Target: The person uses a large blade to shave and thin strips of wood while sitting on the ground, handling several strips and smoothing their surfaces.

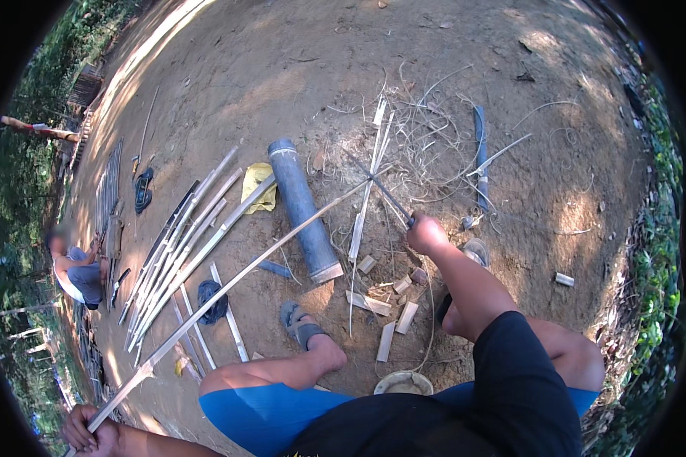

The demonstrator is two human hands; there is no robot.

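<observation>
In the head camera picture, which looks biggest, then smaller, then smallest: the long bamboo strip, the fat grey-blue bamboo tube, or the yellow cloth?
1. Long pale bamboo strip, running from the left hand up across the ground.
2. Thick grey-blue bamboo tube.
3. Crumpled yellow cloth.

Left hand (91,433) grips a long bamboo strip (236,278); right hand (425,234) holds a knife (385,192).

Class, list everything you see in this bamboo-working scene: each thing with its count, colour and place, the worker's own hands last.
Long bamboo strip: one, pale, running from lower left to centre.
Bamboo tube: one, grey-blue, centre.
Split slats: several, pale, left of tube.
Offcut blocks: several, tan, near the feet.
Shavings: a tangle, straw-coloured, upper centre.
Yellow cloth: one, beside the tube.
Another person: one, seated, far left.
Blade: one, dark, centre.
Left hand: grips the strip's end.
Right hand: grips the blade.
</observation>
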